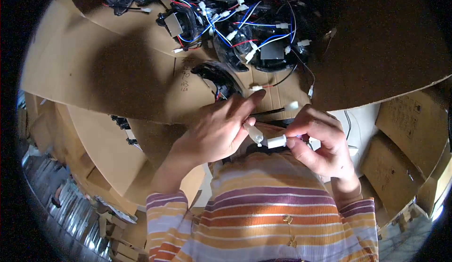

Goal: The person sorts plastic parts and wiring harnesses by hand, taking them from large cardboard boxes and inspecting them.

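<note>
My left hand (214, 132) pinches a white plastic connector (254, 134) between thumb and fingers, its index finger stretched out over the cardboard. Facing it, a second white connector (277, 142) is gripped by the fingertips of my right hand (325, 142). The two connector ends are very close; I cannot tell whether they touch. Just beyond my left hand lies a curved black part (220, 76) with a grey patch and thin wires. Between my hands, a black cable ends in a pale connector (292, 106). My left fingers hide part of the wiring.
At the far side of the cardboard sheet (141, 88) is a heap of black parts (188, 24) with blue, white and red wires and white connectors. Cardboard boxes (395, 163) stand at the right, and more cardboard (101, 144) is at the left.
</note>
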The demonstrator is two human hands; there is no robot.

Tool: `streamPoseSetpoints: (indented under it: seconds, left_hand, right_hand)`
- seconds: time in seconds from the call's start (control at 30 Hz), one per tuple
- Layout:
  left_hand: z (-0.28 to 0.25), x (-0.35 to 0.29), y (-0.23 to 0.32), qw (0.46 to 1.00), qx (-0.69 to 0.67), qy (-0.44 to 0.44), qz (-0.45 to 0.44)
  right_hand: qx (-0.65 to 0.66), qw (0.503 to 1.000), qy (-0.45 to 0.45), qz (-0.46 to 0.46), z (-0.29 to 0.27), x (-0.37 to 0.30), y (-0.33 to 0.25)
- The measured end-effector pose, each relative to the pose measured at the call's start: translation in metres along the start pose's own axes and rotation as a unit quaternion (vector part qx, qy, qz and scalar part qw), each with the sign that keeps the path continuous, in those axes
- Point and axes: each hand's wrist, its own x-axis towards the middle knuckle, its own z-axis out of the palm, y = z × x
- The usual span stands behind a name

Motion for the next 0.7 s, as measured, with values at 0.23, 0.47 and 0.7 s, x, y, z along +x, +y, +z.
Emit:
streamPoseSetpoints:
  seconds: [0.23, 0.47, 0.7]
  left_hand:
    - [0.0, 0.004, 0.005, 0.999, 0.016, -0.05, -0.012]
    - [-0.002, 0.012, 0.009, 0.993, 0.008, -0.115, -0.026]
    - [0.015, -0.003, -0.001, 0.986, -0.164, 0.019, -0.017]
  right_hand:
    - [-0.083, 0.996, -0.006, -0.004, 0.001, -0.001, 0.001]
    - [-0.166, 0.985, 0.025, -0.027, 0.006, 0.001, 0.004]
    - [-0.04, 0.996, 0.07, 0.043, -0.014, -0.018, 0.005]
